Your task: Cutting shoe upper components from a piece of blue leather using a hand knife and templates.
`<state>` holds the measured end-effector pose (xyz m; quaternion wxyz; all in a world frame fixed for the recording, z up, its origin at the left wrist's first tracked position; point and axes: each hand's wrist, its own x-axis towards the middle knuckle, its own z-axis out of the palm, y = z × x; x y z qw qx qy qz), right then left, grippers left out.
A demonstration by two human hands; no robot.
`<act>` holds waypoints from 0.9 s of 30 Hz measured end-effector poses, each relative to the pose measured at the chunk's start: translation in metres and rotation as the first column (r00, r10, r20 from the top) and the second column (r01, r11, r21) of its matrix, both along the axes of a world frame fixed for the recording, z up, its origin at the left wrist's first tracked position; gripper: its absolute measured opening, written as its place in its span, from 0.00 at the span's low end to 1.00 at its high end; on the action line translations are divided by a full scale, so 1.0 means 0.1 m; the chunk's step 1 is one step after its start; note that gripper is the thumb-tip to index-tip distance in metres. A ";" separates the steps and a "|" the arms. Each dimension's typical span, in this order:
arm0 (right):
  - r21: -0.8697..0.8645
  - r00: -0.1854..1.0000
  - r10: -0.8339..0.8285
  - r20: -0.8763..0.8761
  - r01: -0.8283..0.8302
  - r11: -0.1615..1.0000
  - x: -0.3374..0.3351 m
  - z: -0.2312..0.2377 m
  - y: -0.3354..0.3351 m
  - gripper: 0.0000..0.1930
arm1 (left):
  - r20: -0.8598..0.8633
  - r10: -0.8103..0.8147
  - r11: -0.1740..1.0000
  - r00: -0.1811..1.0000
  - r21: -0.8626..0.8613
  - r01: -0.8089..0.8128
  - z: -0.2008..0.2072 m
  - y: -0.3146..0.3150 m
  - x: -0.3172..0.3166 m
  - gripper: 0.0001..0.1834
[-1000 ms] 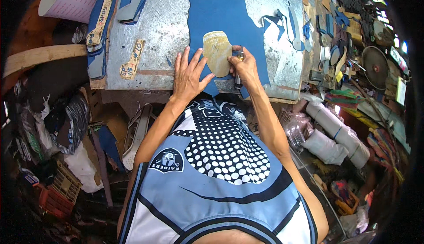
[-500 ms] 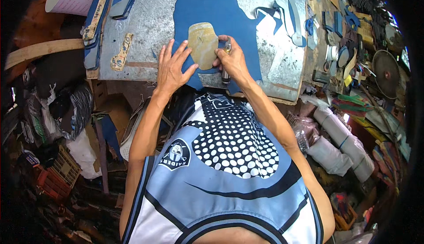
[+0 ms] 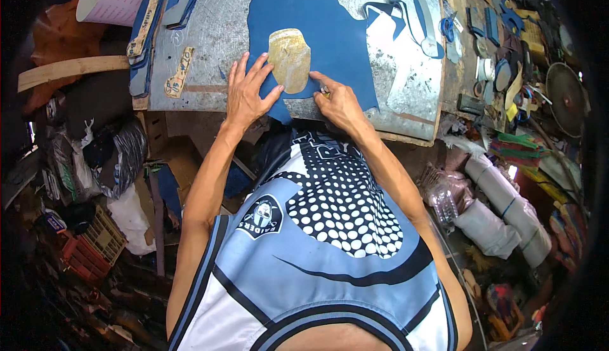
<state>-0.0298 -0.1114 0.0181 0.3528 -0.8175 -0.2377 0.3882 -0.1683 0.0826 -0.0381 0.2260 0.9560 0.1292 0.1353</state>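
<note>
A sheet of blue leather (image 3: 342, 46) lies over the metal-topped table. On its near part rests a tan, rounded template (image 3: 290, 62), narrower at the far end. My left hand (image 3: 249, 91) lies with fingers spread at the template's left edge, its fingertips on the leather and the template's side. At the lower right of the template is my right hand (image 3: 340, 105), index finger stretched toward the template's edge. Its other fingers are curled around a small hand tool (image 3: 325, 92), of which only a little shows; its kind is hidden.
Cut blue pieces (image 3: 185, 3) and tan marked templates (image 3: 179, 72) lie on the left of the metal tabletop (image 3: 209, 46). Blue scraps (image 3: 388, 18) lie to the right. Blue-handled scissors (image 3: 448, 28), tape rolls (image 3: 486, 70) and other tools crowd the wooden surface beyond.
My right hand has turned, its index finger now stretched out, and the tool it holds is mostly hidden. My left hand stays by the template. The whole view has shifted slightly.
</note>
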 end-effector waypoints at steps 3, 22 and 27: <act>-0.014 0.997 0.033 0.068 -0.032 0.999 -0.02 -0.05 0.01 0.26 | 0.016 0.000 1.000 1.000 0.004 0.000 -0.01 0.00 -0.01 0.27; -0.128 0.931 0.152 0.332 -0.116 0.985 -0.19 -0.15 -0.01 0.24 | -0.007 -0.039 0.999 0.999 0.014 0.039 -0.05 -0.06 -0.03 0.31; 0.115 0.789 -0.099 -0.607 0.210 0.971 -0.30 0.52 -0.81 0.18 | -0.167 0.024 0.993 0.986 0.120 -0.004 0.20 -0.33 0.06 0.31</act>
